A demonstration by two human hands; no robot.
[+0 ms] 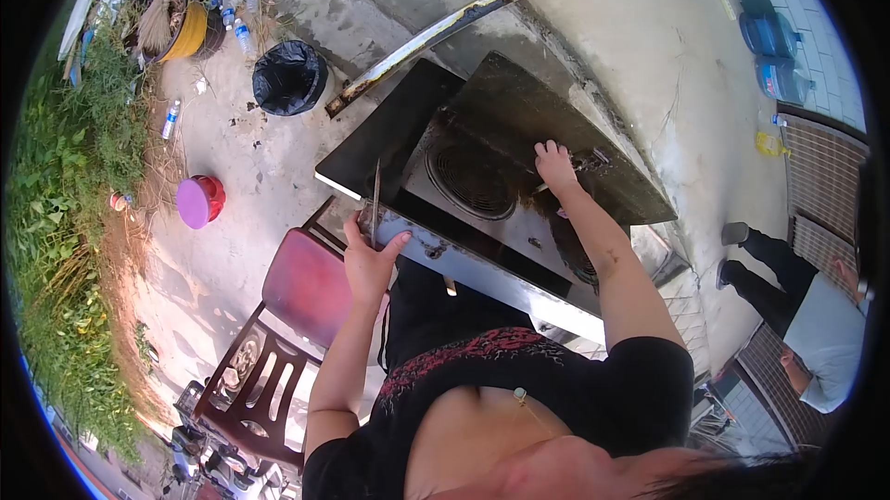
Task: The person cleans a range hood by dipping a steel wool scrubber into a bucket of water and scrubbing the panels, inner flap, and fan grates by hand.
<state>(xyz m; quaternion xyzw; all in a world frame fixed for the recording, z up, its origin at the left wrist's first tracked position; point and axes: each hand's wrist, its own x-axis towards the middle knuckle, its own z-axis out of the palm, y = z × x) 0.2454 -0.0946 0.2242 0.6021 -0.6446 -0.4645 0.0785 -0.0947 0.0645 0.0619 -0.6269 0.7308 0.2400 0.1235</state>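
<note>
In front of me a worn gas stove (519,264) lies with dark panels raised around it. Its round coil-like burner (471,183) shows in the middle. My left hand (369,264) is at the stove's front left corner, thumb and fingers around a thin, pointed metal blade (376,189) that sticks upward. The blade's lower end is hidden by the hand. Over the stove's far right part, my right hand (556,166) has its fingers curled against the dark raised panel (519,101), beside a small metal fitting (593,160). What those fingers grip cannot be made out.
A rusty metal strip (431,44) lies beyond the stove, near a black-lined bin (289,78). A red-seated chair (311,282) stands close on my left, with a purple-topped stool (197,202) farther out. Plastic bottles (243,35) litter the far left. Another person (816,315) is at right.
</note>
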